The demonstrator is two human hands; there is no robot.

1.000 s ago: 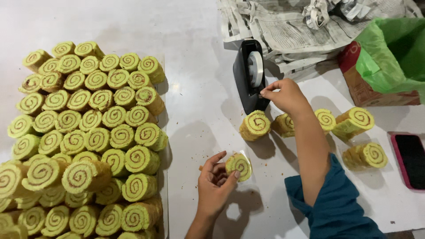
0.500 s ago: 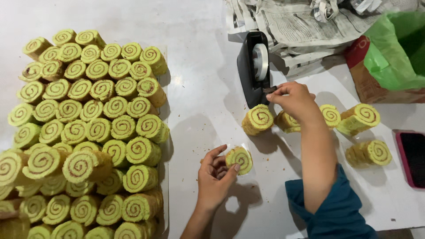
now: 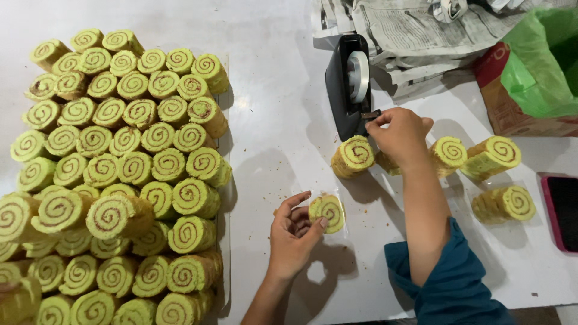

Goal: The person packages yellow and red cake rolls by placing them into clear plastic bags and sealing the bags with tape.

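tape end far and right of the held slice

slices of green swirl roll (image 3: 114,180) stand packed in rows on the left of the white table (image 3: 277,120), spiral faces up, filling that side from far to near.

right of that stack, near the middle, the left hand (image 3: 295,235) lies on the table with fingers curled round a single wrapped slice (image 3: 328,212). the fingertips press its near and left sides, so this hand is closed on it. the slice lies flat, spiral face up, its clear wrap spreading a little past it on the right.

further right and farther away, the black tape dispenser (image 3: 349,84) stands with its long axis running far to near, the white tape roll upright in it and the cutter at its near end. the right hand (image 3: 398,133) is at that cutter, thumb and forefinger pinched together on what looks like the tape end; the tape itself is too thin to make out for sure.

so the held slice lies near and left of the pinching hand, well apart from it, with one more slice (image 3: 354,156) standing between them just beside the right hand. more slices (image 3: 494,157) rest right of the wrist, then a phone (image 3: 563,210) at the right edge, with newspaper (image 3: 409,30) and a green bag (image 3: 542,66) at the far right.
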